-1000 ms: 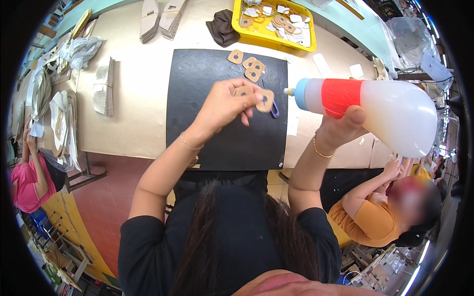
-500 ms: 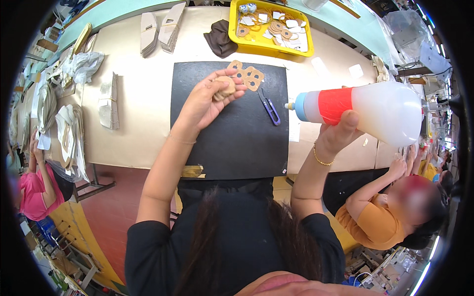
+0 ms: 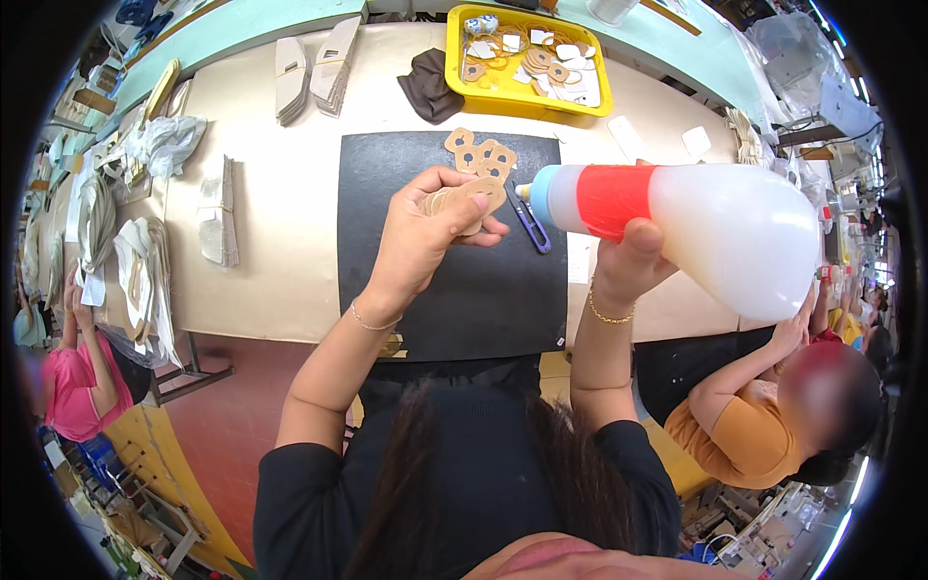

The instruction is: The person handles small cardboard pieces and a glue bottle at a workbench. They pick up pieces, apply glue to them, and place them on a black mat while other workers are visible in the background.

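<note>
My left hand [image 3: 432,224] is closed on a fanned stack of small tan pieces [image 3: 464,200], thumb pressed on top. In my right hand [image 3: 630,259] is a squeeze bottle [image 3: 720,217] of whitish liquid, tipped on its side, with a red band and a blue collar. Its nozzle points left, close to the fanned pieces; I cannot tell if it touches. Beyond my left hand, several tan pieces with dark holes [image 3: 488,158] lie on a black mat [image 3: 382,193]. Purple thread snips [image 3: 532,227] rest on the mat, partly behind the bottle tip.
At the back stands a yellow tray [image 3: 527,101] with tan and white pieces. A dark cloth [image 3: 430,87] lies beside it. Bundles of card shapes [image 3: 333,66] and a banded stack [image 3: 218,213] are on the left. Other people sit at both sides, one in an orange top [image 3: 739,430].
My left hand has moved right and nearer, and the pieces in it are now spread into a fan. The bottle has shifted left, bringing its nozzle beside them.
</note>
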A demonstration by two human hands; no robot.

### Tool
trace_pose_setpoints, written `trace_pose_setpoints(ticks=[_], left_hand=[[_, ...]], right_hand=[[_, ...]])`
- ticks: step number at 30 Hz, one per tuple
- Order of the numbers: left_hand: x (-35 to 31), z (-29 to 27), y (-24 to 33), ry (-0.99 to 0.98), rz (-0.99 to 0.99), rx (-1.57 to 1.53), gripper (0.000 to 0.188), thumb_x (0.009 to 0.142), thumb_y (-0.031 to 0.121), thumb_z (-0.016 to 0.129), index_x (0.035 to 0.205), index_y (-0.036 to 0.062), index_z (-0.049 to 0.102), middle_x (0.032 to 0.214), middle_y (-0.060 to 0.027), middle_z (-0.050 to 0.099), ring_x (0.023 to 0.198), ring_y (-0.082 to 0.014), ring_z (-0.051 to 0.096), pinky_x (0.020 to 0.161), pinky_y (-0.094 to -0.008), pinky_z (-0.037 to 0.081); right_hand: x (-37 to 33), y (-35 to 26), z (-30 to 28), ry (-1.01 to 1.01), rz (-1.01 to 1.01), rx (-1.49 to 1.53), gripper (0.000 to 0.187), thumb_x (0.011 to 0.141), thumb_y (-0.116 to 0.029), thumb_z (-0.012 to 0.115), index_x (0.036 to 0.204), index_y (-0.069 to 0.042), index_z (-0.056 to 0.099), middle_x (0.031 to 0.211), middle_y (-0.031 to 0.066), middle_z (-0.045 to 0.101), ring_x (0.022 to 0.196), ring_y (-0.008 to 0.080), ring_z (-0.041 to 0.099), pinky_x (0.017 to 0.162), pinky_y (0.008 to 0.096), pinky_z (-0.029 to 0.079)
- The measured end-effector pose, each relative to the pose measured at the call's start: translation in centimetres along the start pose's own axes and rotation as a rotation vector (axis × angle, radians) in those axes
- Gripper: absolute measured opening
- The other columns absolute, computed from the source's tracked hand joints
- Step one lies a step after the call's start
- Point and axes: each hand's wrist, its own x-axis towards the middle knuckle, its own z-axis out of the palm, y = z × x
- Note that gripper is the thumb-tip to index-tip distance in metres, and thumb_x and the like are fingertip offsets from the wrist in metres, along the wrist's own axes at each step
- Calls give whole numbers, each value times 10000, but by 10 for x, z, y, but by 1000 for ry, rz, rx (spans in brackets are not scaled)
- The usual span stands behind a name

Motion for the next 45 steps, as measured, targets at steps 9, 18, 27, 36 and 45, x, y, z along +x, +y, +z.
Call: trace_pose_setpoints(ticks=[9,18,27,36,45], left_hand=[[-4,7,1,-19,30,-54,208,855,77,636,1000,-16,518,897,-147,644,726,-205,681,621,-276,590],[-4,7,2,-21,-12,-90,220,849,73,642,1000,-21,514,911,-164,636,738,-223,681,616,-276,591],[-5,6,1,-25,-16,-68,228,852,72,637,1010,-25,504,906,-173,638,721,-236,681,616,-280,587],[-2,-2,-6,-8,22,-12,177,842,33,643,996,-6,564,745,-79,618,563,-116,585,467,-216,474],[-7,0,0,16,7,188,158,828,86,680,938,-1,608,670,-25,592,524,-63,527,421,-186,398]], right_hand=[[-2,-12,10,-86,85,136,736,742,-423,757,1240,-15,400,1109,134,542,965,247,606,810,401,575],[2,-9,6,3,36,138,736,764,-423,735,1265,-20,375,1103,150,545,947,257,612,784,408,583],[3,-2,5,62,15,120,672,738,-395,769,1199,-11,466,1114,137,558,953,249,600,828,401,538],[14,-2,-7,131,31,74,780,771,-508,689,1296,-61,326,1137,128,508,1002,252,598,793,401,588],[13,-13,-2,115,149,134,819,768,-565,656,1305,-47,317,1142,171,509,996,253,597,791,383,585]])
